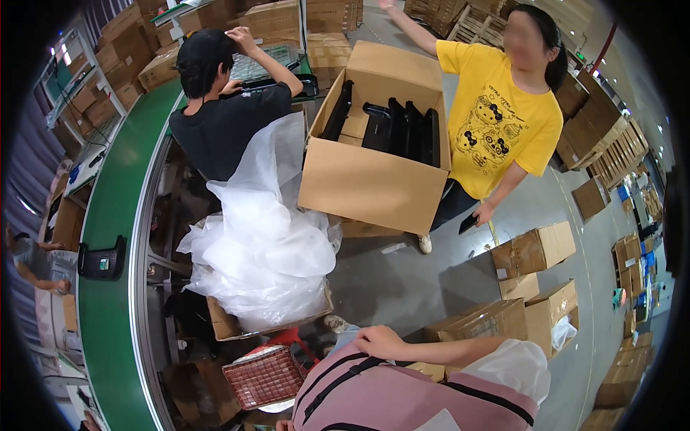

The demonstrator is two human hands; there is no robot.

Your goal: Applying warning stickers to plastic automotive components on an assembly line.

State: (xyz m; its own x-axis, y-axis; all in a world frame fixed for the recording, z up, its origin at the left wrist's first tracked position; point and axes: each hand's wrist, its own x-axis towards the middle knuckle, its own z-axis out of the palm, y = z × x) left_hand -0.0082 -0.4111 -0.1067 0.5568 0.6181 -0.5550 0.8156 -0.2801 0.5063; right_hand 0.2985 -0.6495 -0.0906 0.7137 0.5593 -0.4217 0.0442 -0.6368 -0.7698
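Near the lower edge, my right hand rests on pink fabric with black trim, its fingers curled over the fabric's upper edge. A white, gauzy sleeve covers part of that arm. Of my left hand only a sliver of skin shows at the bottom edge, beside the pink fabric; its fingers are hidden. Just left of the fabric is a red-brown woven seat cushion. Beyond it, a carton overflows with crumpled white packing sheets.
An open carton of black plastic parts stands ahead. A person in yellow holds a phone beside it. Another, in black, works at the green conveyor, which carries a black part. Cartons stand on the right floor.
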